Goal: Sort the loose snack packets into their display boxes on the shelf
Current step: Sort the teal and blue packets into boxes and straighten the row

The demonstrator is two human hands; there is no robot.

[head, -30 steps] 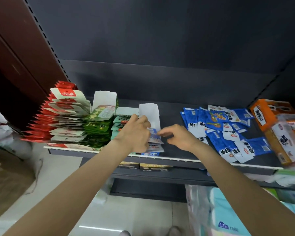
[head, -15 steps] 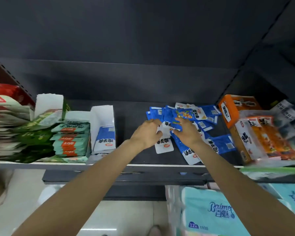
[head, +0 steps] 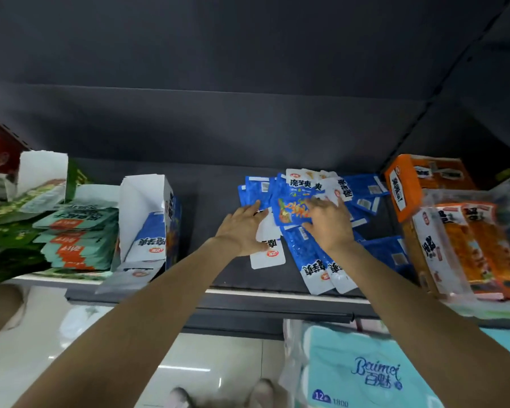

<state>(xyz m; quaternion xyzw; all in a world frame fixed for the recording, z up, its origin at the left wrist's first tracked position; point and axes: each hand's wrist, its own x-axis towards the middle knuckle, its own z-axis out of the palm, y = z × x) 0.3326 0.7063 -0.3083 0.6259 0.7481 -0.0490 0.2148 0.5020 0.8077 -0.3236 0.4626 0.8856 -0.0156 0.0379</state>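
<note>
While fingers lie straight, both hands (head: 242, 228) press blue packets (head: 304, 248).

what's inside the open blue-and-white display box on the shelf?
The blue-and-white cardboard display box holds blue-and-white snack packets, the front one leaning upright. How many sit behind it is hidden by that packet and the box walls.

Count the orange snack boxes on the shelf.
2: one orange box at the back right, one clear-wrapped orange box in front of it. Others may sit beyond the frame's right edge.
</note>
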